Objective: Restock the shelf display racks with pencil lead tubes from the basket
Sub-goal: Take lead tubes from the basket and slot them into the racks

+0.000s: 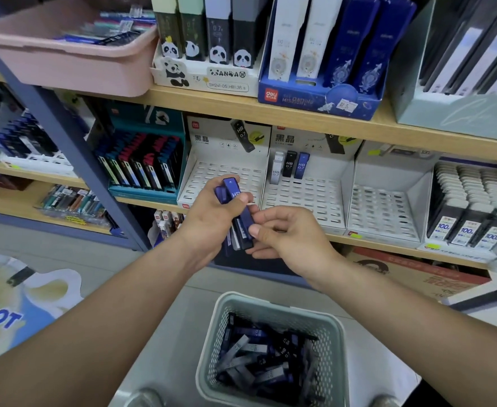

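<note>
My left hand grips a bunch of blue and grey pencil lead tubes in front of the middle shelf. My right hand pinches the lower end of one blue tube from that bunch. A white slotted rack right behind my hands holds no tubes. The rack to its right has three tubes standing in its back row: white, black and blue. A grey perforated basket below holds several blue, grey and black tubes.
A third white rack sits further right, next to a display of grey-capped packs. A teal display of dark tubes stands left. The upper shelf carries a pink bin, panda boxes and blue boxes.
</note>
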The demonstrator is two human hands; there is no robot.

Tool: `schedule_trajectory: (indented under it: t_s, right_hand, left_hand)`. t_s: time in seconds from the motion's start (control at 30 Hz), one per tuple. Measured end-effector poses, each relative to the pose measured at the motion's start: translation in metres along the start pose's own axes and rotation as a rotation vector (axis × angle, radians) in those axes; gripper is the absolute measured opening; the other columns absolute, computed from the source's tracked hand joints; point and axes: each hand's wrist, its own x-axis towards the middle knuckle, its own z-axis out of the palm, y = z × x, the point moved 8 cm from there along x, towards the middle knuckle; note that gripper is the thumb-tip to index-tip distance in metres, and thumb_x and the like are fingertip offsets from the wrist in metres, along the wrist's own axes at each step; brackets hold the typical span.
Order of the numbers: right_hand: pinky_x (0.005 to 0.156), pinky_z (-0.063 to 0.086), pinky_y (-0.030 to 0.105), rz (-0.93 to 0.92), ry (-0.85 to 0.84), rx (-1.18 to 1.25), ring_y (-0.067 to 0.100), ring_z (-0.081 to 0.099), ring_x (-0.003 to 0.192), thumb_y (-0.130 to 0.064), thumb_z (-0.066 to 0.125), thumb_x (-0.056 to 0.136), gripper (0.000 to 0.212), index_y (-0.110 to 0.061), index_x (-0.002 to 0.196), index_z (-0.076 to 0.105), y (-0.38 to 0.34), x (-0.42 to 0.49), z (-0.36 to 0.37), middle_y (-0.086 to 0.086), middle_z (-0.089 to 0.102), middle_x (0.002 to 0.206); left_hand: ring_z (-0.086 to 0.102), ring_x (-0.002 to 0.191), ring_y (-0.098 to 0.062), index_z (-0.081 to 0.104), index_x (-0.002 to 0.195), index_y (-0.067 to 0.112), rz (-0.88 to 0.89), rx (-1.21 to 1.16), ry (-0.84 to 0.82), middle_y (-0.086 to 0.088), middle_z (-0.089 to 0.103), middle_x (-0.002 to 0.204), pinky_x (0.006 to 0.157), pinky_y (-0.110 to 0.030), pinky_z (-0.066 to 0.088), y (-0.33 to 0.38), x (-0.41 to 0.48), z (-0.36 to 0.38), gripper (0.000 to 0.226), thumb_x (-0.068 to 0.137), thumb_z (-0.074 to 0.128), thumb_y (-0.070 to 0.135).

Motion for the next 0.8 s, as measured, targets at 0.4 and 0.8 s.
schedule_trajectory:
  t_s: [0.4, 0.8]
  right_hand:
    - [0.069, 0.063, 0.035, 0.012, -0.019, 0.118, 0.019, 0.072, 0.067, 0.001, 0.068, 0.089, 0.015, -0.008, 0.099, 0.061, 0.003, 0.013, -0.006, 0.004, 0.066, 0.073]
    - [0.062, 0.06, 0.034, -0.052, -0.155, -0.168, 0.026, 0.073, 0.076, 0.006, 0.071, 0.085, 0.057, -0.022, 0.128, 0.045, -0.001, 0.012, -0.016, 0.006, 0.059, 0.092]
  left_hand:
    - [0.073, 0.093, -0.03, 0.065, 0.114, 0.003, -0.006, 0.118, -0.024, -0.012, 0.075, 0.104, 0.076, -0.048, 0.062, -0.005, 0.009, 0.002, 0.017, 0.1, 0.055, 0.007]
    - [0.073, 0.095, -0.035, 0.067, 0.109, 0.012, 0.007, 0.259, -0.003, -0.013, 0.076, 0.099, 0.083, -0.052, 0.06, -0.012, 0.012, 0.003, 0.016, 0.103, 0.053, 0.01]
